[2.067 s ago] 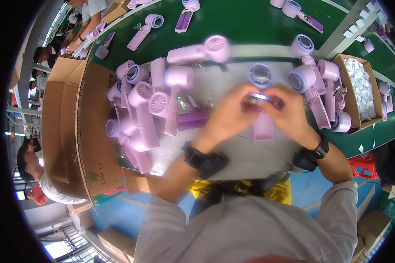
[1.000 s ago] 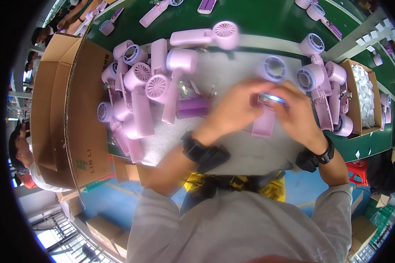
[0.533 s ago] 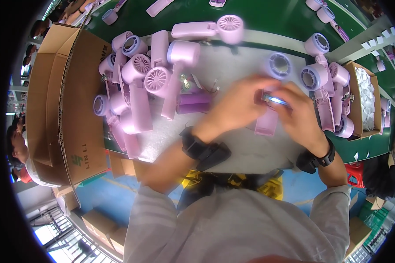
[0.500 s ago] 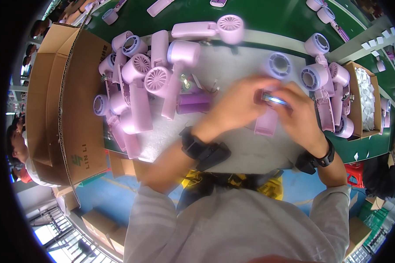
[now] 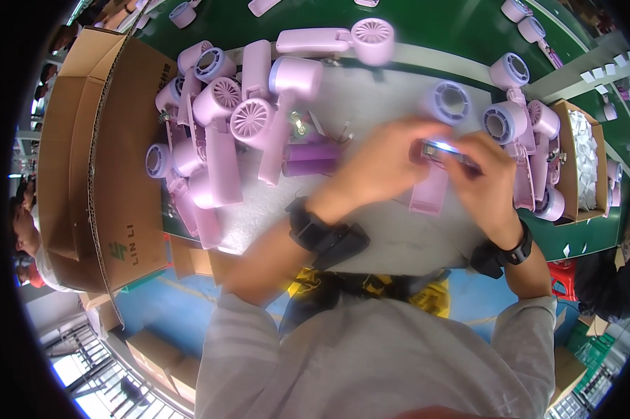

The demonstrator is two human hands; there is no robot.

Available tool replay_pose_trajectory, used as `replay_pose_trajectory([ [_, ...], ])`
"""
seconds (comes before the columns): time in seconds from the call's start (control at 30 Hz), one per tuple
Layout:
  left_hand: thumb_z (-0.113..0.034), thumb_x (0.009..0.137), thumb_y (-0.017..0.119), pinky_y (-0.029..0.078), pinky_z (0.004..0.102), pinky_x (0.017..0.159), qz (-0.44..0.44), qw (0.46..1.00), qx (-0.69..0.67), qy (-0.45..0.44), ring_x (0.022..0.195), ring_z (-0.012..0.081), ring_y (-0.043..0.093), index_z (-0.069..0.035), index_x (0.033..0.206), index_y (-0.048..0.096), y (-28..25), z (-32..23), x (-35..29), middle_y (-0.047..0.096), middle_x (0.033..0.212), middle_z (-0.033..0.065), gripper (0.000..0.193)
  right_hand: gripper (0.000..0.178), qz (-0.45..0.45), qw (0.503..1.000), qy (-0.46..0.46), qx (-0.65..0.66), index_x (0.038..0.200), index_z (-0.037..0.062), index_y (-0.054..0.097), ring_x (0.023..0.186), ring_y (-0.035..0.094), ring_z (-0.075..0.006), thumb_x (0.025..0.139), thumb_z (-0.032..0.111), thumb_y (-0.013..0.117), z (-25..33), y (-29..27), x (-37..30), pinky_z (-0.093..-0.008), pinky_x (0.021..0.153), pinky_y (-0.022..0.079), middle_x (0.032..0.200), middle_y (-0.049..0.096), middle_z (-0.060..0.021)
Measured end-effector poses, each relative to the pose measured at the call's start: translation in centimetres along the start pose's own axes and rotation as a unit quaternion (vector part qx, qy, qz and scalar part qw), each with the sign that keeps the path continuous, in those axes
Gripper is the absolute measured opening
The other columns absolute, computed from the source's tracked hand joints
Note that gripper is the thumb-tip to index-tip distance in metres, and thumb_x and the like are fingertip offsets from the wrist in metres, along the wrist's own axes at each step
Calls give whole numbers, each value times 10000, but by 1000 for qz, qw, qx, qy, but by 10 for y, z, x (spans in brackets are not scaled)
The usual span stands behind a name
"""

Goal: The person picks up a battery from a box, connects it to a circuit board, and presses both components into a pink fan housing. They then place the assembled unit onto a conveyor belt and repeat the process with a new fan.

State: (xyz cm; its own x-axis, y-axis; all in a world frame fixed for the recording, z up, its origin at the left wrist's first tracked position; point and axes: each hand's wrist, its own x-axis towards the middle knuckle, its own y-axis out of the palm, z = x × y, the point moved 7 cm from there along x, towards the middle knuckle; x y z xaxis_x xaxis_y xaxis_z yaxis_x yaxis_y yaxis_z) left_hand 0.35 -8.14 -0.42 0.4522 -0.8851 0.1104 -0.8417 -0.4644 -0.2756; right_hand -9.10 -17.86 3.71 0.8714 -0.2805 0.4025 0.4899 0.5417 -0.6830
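My left hand (image 5: 388, 159) is closed at the left end of a small, shiny circuit board (image 5: 437, 151), which catches a bright glare. The fingers of my right hand (image 5: 488, 174) pinch its right side. Under both hands lies a pink handheld fan; its round lilac-rimmed head (image 5: 434, 112) shows beyond my fingers, and its open, trough-like handle (image 5: 429, 192) points toward me. My hands hide the middle of this fan. Left of my left hand, purple cylindrical batteries (image 5: 308, 160) and a small part with thin wires (image 5: 299, 123) lie on the mat.
Pink fans (image 5: 221, 164) are piled on the left, beside a tall open cardboard box (image 5: 130, 167). More fans (image 5: 507, 124) stand at the right, next to a carton of white pieces (image 5: 565, 167). One fan (image 5: 315, 40) lies across the far edge of the pale mat (image 5: 378, 234).
The circuit board has tilted in my fingers, and its glare has shifted. My right hand has moved slightly up and right. The whole view has shifted a little.
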Motion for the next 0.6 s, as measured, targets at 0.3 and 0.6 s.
replay_pose_trajectory([
  [0.3,16,713,639,518,300,717,-4,1000,13,-7,765,168,606,-72,1200,630,1,2,1,646,990,84,495,149,-10,1000,-2,7,882,0,666,578,606,-207,753,13,740,1,1,-2,-292,503,462,813,634,-97],
  [0.6,10,720,637,514,294,706,-6,1000,-1,-1,761,168,596,-73,1203,630,2,3,0,643,983,81,491,148,4,1000,0,5,892,-3,680,603,630,-216,760,13,744,1,1,-1,-293,515,480,810,643,-100],
])
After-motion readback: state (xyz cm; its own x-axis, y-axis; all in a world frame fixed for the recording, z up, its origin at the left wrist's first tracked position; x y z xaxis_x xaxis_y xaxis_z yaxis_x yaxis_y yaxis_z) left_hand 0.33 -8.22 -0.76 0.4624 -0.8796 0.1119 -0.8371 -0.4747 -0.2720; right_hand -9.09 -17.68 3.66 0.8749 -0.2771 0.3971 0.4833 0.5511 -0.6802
